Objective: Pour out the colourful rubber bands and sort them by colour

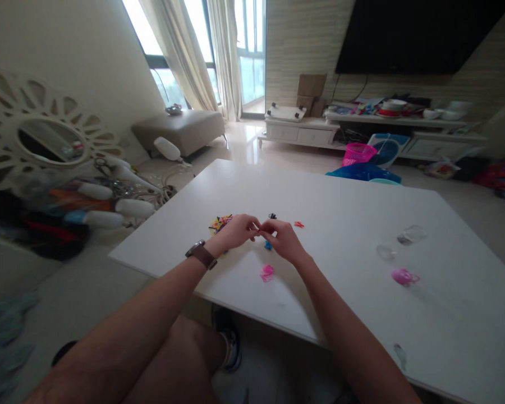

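My left hand (238, 231), with a watch (201, 254) on its wrist, meets my right hand (281, 234) over the white table (332, 216). The fingertips of both hands are pinched close together; whatever lies between them is too small to make out. Beside my left hand is a mixed pile of small colourful pieces (219, 224), perhaps rubber bands. Little single-colour heaps lie around the hands: black (272, 216), orange-red (299, 224), blue (268, 245) and pink (267, 273). My right hand partly covers the blue heap.
Toward the right of the table are a pink-purple container (404, 276), a clear round lid (386, 252) and a clear cup-like piece (410, 235). A white lamp-like stand (134, 209) is close to the left edge. Beyond the far edge is a pink basket (359, 153).
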Demonstrator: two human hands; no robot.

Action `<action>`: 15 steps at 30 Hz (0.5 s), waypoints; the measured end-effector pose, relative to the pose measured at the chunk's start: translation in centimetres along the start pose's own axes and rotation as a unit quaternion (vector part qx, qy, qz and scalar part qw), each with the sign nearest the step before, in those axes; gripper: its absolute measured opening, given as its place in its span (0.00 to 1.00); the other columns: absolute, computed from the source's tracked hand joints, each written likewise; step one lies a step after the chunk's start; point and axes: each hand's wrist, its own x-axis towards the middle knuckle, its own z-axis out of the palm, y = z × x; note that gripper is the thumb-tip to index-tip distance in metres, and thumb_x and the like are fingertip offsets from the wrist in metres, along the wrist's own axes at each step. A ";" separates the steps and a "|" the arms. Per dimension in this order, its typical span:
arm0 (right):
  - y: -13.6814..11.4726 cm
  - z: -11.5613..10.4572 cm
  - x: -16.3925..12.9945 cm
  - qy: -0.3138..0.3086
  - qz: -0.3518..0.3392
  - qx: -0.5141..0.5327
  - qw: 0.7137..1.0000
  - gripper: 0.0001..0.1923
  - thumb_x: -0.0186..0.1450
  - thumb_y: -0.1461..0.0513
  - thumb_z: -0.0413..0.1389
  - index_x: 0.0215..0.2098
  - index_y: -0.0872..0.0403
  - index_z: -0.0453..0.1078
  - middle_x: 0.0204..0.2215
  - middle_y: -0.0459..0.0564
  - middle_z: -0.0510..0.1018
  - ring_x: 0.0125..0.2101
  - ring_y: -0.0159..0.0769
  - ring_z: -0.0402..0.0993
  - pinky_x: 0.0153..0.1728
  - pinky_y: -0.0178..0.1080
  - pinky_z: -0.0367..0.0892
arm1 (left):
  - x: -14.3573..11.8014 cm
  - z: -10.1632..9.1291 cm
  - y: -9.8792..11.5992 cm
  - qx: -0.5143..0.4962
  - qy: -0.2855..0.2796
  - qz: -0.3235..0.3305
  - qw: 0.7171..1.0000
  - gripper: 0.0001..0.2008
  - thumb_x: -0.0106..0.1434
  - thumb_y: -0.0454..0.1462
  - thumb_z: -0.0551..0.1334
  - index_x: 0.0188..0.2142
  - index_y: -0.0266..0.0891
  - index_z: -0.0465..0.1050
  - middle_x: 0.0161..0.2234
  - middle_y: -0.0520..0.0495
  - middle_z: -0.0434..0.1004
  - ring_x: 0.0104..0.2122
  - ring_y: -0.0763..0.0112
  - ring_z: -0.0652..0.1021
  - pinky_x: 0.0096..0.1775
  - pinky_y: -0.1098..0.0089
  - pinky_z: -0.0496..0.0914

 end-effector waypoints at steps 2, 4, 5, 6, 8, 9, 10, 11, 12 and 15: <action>0.2 -0.4 -0.5 0.022 0.000 0.013 1.000 0.04 0.64 0.66 0.58 0.32 0.54 0.75 0.29 0.46 0.80 0.30 0.32 0.75 0.36 0.34 0.67 | 0.3 0.4 0.5 -0.009 -0.009 0.015 1.000 0.09 0.62 0.40 0.64 0.34 0.35 0.77 0.26 0.46 0.82 0.27 0.69 0.81 0.31 0.74 0.70; 0.3 -0.6 -0.8 0.041 0.005 0.026 0.999 0.04 0.64 0.66 0.58 0.33 0.54 0.75 0.28 0.46 0.80 0.30 0.33 0.76 0.36 0.34 0.68 | 0.5 0.7 0.9 -0.001 -0.010 0.025 1.000 0.08 0.62 0.39 0.64 0.33 0.35 0.76 0.26 0.46 0.81 0.27 0.70 0.81 0.31 0.74 0.70; 0.4 -0.7 -1.0 0.047 0.007 0.031 0.998 0.04 0.64 0.65 0.58 0.33 0.54 0.75 0.28 0.46 0.80 0.30 0.33 0.76 0.36 0.34 0.68 | 0.6 0.8 1.0 0.004 -0.006 0.028 1.000 0.08 0.62 0.39 0.63 0.32 0.35 0.75 0.26 0.46 0.81 0.27 0.70 0.81 0.31 0.74 0.70; 0.5 -0.8 -1.1 0.052 0.008 0.034 0.998 0.04 0.64 0.65 0.58 0.32 0.54 0.75 0.28 0.46 0.80 0.30 0.33 0.76 0.35 0.35 0.68 | 0.7 1.0 1.1 0.007 -0.001 0.029 1.000 0.07 0.62 0.38 0.63 0.32 0.35 0.75 0.26 0.47 0.81 0.27 0.70 0.81 0.31 0.74 0.70; 0.7 -1.0 -1.3 0.066 0.011 0.036 0.997 0.04 0.64 0.65 0.58 0.32 0.53 0.75 0.28 0.46 0.80 0.30 0.34 0.77 0.36 0.35 0.69 | 0.9 1.2 1.1 0.000 0.006 0.030 1.000 0.05 0.62 0.37 0.64 0.34 0.36 0.74 0.26 0.47 0.81 0.27 0.70 0.81 0.31 0.74 0.70; 0.9 -1.1 -1.3 0.076 0.013 0.035 0.996 0.05 0.64 0.65 0.57 0.32 0.53 0.75 0.29 0.46 0.81 0.30 0.34 0.77 0.36 0.35 0.69 | 1.0 1.4 1.0 -0.007 0.007 0.029 1.000 0.06 0.62 0.37 0.64 0.36 0.36 0.74 0.27 0.48 0.81 0.27 0.70 0.81 0.30 0.74 0.70; 1.0 -1.2 -1.4 0.086 0.016 0.034 0.996 0.05 0.64 0.64 0.57 0.32 0.53 0.75 0.29 0.46 0.81 0.31 0.34 0.77 0.37 0.35 0.70 | 1.0 1.5 1.0 -0.013 0.009 0.029 0.999 0.06 0.62 0.37 0.64 0.38 0.37 0.73 0.27 0.48 0.81 0.28 0.70 0.81 0.30 0.74 0.69; 1.1 -1.3 -1.5 0.096 0.018 0.033 0.995 0.05 0.64 0.64 0.57 0.32 0.53 0.75 0.29 0.46 0.81 0.31 0.34 0.77 0.37 0.36 0.70 | 1.1 1.6 0.9 -0.015 0.009 0.030 0.999 0.08 0.62 0.37 0.64 0.40 0.37 0.72 0.27 0.49 0.81 0.27 0.70 0.81 0.30 0.74 0.69; 1.3 -1.4 -1.5 0.103 0.021 0.033 0.994 0.05 0.64 0.64 0.57 0.32 0.53 0.75 0.30 0.46 0.81 0.31 0.34 0.77 0.38 0.36 0.70 | 1.1 1.7 0.9 -0.014 0.009 0.033 0.999 0.09 0.62 0.37 0.64 0.42 0.38 0.71 0.27 0.49 0.81 0.27 0.70 0.81 0.30 0.74 0.69; 1.5 -1.5 -1.6 0.111 0.032 0.032 0.993 0.05 0.64 0.64 0.56 0.33 0.53 0.75 0.30 0.46 0.82 0.31 0.34 0.78 0.38 0.36 0.71 | 1.1 2.0 1.0 0.000 0.003 0.047 0.999 0.12 0.62 0.36 0.64 0.45 0.39 0.69 0.27 0.50 0.81 0.28 0.70 0.81 0.33 0.74 0.70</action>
